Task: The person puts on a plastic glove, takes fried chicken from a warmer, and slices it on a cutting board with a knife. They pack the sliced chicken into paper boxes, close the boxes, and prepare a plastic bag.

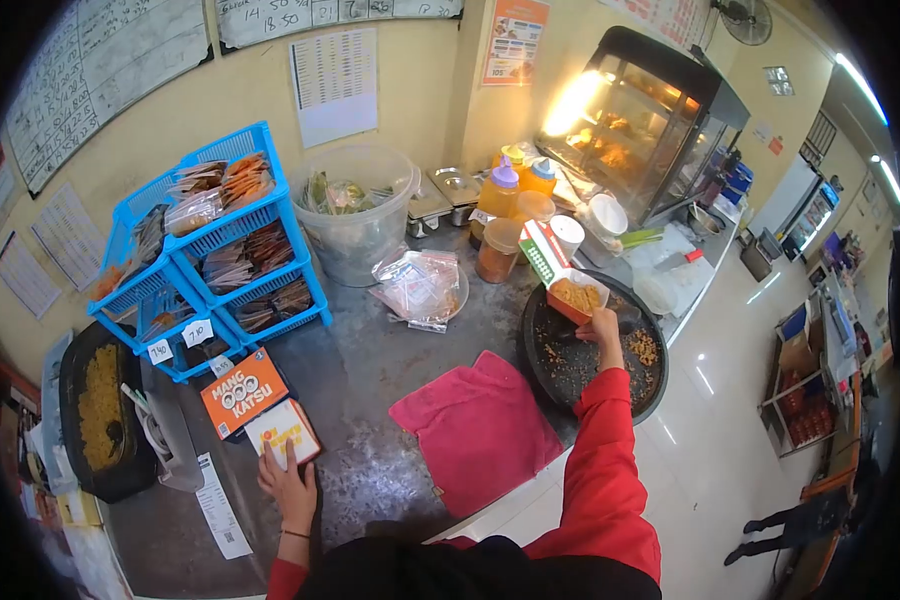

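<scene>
My right hand (602,332) grips an open red-and-white takeaway box (576,296) with golden-brown food inside. Its printed lid stands up, and the box is over the far part of a large round black pan (618,385), where brown crumbs lie scattered. On the counter's left side my left hand (290,490) rests with fingers extended on the near edge of a small white carton (283,430) with yellow and red print. That carton touches an orange box (245,390) marked "MANG KATSU".
Blue stacked baskets (260,228) of packets stand at the back left, beside a clear plastic tub (355,240). A pink cloth (480,430) lies before me. Sauce bottles (500,190) and a lit food warmer (630,115) stand behind the pan. A receipt (220,510) lies left.
</scene>
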Demonstrator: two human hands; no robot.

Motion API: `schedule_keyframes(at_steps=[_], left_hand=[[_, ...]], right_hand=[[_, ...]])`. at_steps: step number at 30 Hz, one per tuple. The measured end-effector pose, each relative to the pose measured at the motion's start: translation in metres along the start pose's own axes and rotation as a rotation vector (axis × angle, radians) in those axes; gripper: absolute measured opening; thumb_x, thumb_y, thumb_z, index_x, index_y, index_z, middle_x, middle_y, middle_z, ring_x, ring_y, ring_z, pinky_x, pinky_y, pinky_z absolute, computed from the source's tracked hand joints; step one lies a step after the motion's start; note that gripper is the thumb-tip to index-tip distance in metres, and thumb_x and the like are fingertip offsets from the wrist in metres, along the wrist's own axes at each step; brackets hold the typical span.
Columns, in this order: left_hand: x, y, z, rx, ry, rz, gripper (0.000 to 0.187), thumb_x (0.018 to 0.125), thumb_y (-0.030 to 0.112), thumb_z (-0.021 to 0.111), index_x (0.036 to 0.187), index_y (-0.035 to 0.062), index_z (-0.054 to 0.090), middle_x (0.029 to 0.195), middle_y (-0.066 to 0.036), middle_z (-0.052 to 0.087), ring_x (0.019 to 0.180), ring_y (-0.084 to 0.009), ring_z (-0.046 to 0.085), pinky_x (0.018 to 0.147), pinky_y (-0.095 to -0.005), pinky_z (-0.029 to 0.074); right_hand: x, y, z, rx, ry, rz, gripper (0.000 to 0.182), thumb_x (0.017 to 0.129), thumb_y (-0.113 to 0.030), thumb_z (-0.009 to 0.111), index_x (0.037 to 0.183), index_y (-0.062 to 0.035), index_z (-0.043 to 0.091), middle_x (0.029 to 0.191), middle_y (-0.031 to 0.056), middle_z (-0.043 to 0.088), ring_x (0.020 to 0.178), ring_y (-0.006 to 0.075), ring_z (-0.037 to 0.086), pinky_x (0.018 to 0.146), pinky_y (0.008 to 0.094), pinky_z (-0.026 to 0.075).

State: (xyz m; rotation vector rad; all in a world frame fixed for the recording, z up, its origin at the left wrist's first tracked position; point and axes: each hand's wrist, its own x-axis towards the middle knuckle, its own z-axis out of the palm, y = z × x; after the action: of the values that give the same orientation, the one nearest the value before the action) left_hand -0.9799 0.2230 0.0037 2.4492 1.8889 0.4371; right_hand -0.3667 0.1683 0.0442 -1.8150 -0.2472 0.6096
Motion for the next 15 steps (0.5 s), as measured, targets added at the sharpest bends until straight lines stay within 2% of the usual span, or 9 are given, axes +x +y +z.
schedule_keyframes(at_steps=[1, 3, 6, 7, 8, 10, 12, 14, 15], left_hand=[[0.005, 0.006, -0.001, 0.0, 0.005, -0.021, 0.055, 0.08, 0.029, 0.053, 0.13, 0.0144, 0.035, 0.137, -0.019, 0.02, 0.122, -0.0371, 0.022, 0.093, -0.0563, 0.018], [0.012, 0.022, -0.005, -0.02, 0.044, -0.056, 0.055, 0.08, 0.03, 0.054, 0.128, 0.0118, 0.036, 0.136, -0.018, 0.022, 0.121, -0.0367, 0.024, 0.093, -0.0579, 0.017], [0.012, 0.037, -0.008, -0.209, 0.118, 0.072, 0.053, 0.08, 0.029, 0.054, 0.125, 0.0083, 0.038, 0.133, -0.017, 0.026, 0.12, -0.0361, 0.025, 0.095, -0.0565, 0.016], [0.014, 0.046, -0.012, -0.295, 0.214, 0.166, 0.051, 0.079, 0.026, 0.056, 0.123, 0.0044, 0.04, 0.125, -0.018, 0.035, 0.115, -0.0329, 0.035, 0.096, -0.049, 0.024], [0.015, 0.057, -0.016, -0.532, 0.127, 0.144, 0.052, 0.079, 0.025, 0.057, 0.124, 0.0041, 0.038, 0.123, -0.017, 0.037, 0.112, -0.0311, 0.038, 0.094, -0.0451, 0.028], [0.013, 0.079, -0.026, -0.99, -0.047, 0.08, 0.055, 0.08, 0.022, 0.059, 0.126, 0.0035, 0.035, 0.119, -0.016, 0.042, 0.107, -0.0275, 0.044, 0.092, -0.0373, 0.035], [0.008, 0.097, -0.024, -1.537, -0.265, -0.043, 0.063, 0.081, 0.019, 0.059, 0.131, 0.0049, 0.024, 0.115, -0.015, 0.046, 0.101, -0.0219, 0.049, 0.087, -0.0298, 0.041], [0.004, 0.097, -0.022, -1.847, -0.33, -0.116, 0.069, 0.083, 0.014, 0.056, 0.135, 0.0068, 0.011, 0.114, -0.014, 0.045, 0.103, -0.0199, 0.047, 0.088, -0.0292, 0.04], [0.001, 0.094, -0.026, -1.936, -0.238, -0.191, 0.07, 0.083, 0.011, 0.056, 0.135, 0.0071, 0.01, 0.113, -0.014, 0.045, 0.103, -0.0195, 0.047, 0.088, -0.0295, 0.04]], right_hand=[[-0.011, -0.003, -0.003, 0.014, -0.027, 0.003, 0.028, 0.085, -0.014, 0.031, 0.098, 0.0059, 0.045, 0.069, 0.0201, 0.056, 0.051, 0.0286, 0.06, 0.044, 0.0363, 0.053], [-0.028, 0.009, -0.011, 0.093, -0.076, -0.093, 0.029, 0.086, -0.015, 0.029, 0.1, 0.0036, 0.046, 0.073, 0.0186, 0.056, 0.055, 0.0269, 0.06, 0.049, 0.0353, 0.053], [-0.069, 0.015, -0.026, 0.117, -0.135, -0.228, 0.029, 0.086, -0.013, 0.028, 0.102, 0.0018, 0.046, 0.077, 0.0153, 0.057, 0.058, 0.0234, 0.059, 0.052, 0.0336, 0.053], [-0.091, 0.013, -0.028, 0.105, -0.156, -0.269, 0.028, 0.085, -0.011, 0.028, 0.103, 0.0014, 0.045, 0.078, 0.014, 0.056, 0.058, 0.0221, 0.059, 0.052, 0.033, 0.053], [-0.116, 0.009, -0.026, 0.104, -0.192, -0.298, 0.027, 0.085, -0.009, 0.028, 0.103, 0.0013, 0.045, 0.078, 0.0118, 0.056, 0.058, 0.0193, 0.058, 0.052, 0.0312, 0.052], [-0.175, -0.001, -0.015, -0.015, -0.245, -0.239, 0.03, 0.082, -0.005, 0.026, 0.106, 0.0018, 0.043, 0.079, 0.0117, 0.056, 0.059, 0.0192, 0.058, 0.053, 0.0307, 0.052], [-0.215, 0.02, 0.002, 0.053, -0.389, -0.22, 0.031, 0.082, -0.003, 0.027, 0.109, 0.0026, 0.042, 0.08, 0.0119, 0.056, 0.059, 0.0197, 0.058, 0.053, 0.03, 0.052], [-0.268, 0.033, 0.028, 0.012, -0.532, -0.116, 0.036, 0.082, -0.002, 0.027, 0.115, 0.002, 0.04, 0.084, 0.0156, 0.057, 0.06, 0.0205, 0.06, 0.055, 0.0299, 0.053], [-0.29, 0.047, 0.043, 0.027, -0.623, -0.07, 0.036, 0.083, -0.002, 0.028, 0.116, 0.0017, 0.039, 0.084, 0.0156, 0.057, 0.061, 0.0208, 0.06, 0.056, 0.0303, 0.053]])
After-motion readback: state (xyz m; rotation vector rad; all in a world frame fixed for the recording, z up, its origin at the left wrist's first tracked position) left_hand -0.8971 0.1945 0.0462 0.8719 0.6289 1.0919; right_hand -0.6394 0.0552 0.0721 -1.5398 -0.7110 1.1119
